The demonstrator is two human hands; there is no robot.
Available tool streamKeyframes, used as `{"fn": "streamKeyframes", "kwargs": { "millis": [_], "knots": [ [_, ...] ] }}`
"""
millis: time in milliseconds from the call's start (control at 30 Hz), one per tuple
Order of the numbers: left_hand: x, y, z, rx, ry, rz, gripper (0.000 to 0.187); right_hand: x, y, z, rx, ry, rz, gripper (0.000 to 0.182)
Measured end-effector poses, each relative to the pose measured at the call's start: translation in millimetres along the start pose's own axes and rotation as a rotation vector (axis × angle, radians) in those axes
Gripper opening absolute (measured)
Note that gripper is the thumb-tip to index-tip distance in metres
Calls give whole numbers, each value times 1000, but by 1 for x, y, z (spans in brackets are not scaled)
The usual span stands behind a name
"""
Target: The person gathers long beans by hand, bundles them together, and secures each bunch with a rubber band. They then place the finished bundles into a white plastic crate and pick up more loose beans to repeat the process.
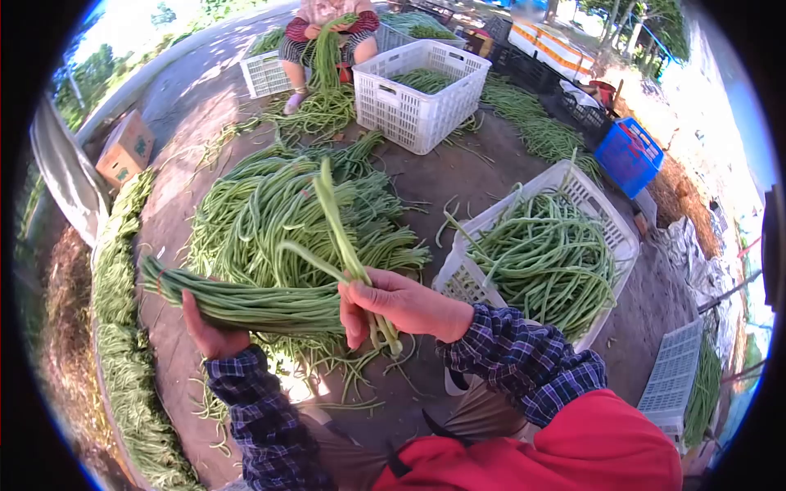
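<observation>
1. The left hand (211, 334) is closed from below around a thick bundle of long beans (246, 301), which lies level across the lower middle of the view.
2. The right hand (399, 304) is closed on a few loose beans (337, 229); they stand up from the fist, their cut ends hanging just below it.
3. Behind both hands, a large pile of beans (270, 204) covers the ground.
4. To the right, a white crate (589, 200) holds more beans.
5. Farther off, another person (327, 33) sits beside a second white crate (417, 94), handling beans.
</observation>
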State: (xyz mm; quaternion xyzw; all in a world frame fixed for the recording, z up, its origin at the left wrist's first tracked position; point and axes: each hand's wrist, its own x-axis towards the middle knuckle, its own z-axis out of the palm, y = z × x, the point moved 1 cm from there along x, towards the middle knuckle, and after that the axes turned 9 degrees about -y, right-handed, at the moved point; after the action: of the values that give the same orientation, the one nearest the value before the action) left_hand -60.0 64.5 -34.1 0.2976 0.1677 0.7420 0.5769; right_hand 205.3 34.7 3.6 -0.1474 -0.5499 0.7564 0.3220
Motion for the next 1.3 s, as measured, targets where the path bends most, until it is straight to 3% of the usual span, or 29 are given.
{"fn": "streamKeyframes", "kwargs": {
  "millis": [100, 233, 333, 500, 533, 567, 600, 667, 700, 767, 800, 833, 867, 900, 933, 967, 1033, 1100, 1200, 1300],
  "knots": [
    [-2, 0, -4, 8, 114, -22, 31, -16, -17, -8, 246, 96, -161, 30],
    [-7, -1, -12, 68, 144, -77, 34, -54, -49, -35, 247, 316, -288, 27],
    [-8, 1, -9, 56, 196, -137, 35, -100, -116, -57, 157, 447, -395, 24],
    [-3, 4, -21, 51, 182, -82, 35, -169, -269, -68, -491, 643, -633, 18],
    [-5, 3, -15, 53, 193, -78, 35, -181, -294, -67, -596, 652, -595, 18],
    [-7, 4, -7, 67, 215, -54, 35, -189, -317, -72, -895, 852, -612, 20],
    [-9, 4, -7, 64, 212, -44, 34, -201, -335, -86, -1024, 913, -576, 22],
    [-10, 2, -6, 49, 183, 2, 34, -225, -350, -129, -1355, 947, -428, 27],
    [-10, 3, -1, 18, 211, -35, 35, -240, -344, -157, -1495, 1098, -339, 30],
    [-16, 6, 15, -8, 57, -50, 39, -244, -280, -192, -1500, 1150, -307, 26],
    [-18, 5, 12, -27, -8, -86, 42, -259, -239, -226, -1588, 1125, -309, 21],
    [-19, 4, 8, -45, -76, -122, 44, -248, -199, -199, -1677, 1131, 168, 23],
    [-22, 3, 10, -5, -64, -88, 48, -266, -151, -221, -1789, 862, 120, 37],
    [-26, 6, 16, 21, -58, -96, 47, -261, -116, -199, -1586, 686, 483, 55],
    [-27, 6, 15, 34, -91, -85, 46, -253, -92, -172, -1598, 401, 589, 67],
    [-29, 7, 13, 47, -125, -80, 44, -253, -69, -164, -1568, 279, 766, 72],
    [-35, 12, 18, 111, -145, -129, 42, -221, -45, -147, -1610, 297, 560, 72],
    [-39, 7, 21, 122, -223, -174, 45, -162, -51, -109, -1412, 437, 499, 71],
    [-48, 3, 40, 330, -377, -180, 59, -79, -61, -45, -885, 245, 182, 73],
    [-61, 3, 66, 352, -582, -327, 64, -18, -60, 13, -515, -14, 18, 81]
  ]
}}
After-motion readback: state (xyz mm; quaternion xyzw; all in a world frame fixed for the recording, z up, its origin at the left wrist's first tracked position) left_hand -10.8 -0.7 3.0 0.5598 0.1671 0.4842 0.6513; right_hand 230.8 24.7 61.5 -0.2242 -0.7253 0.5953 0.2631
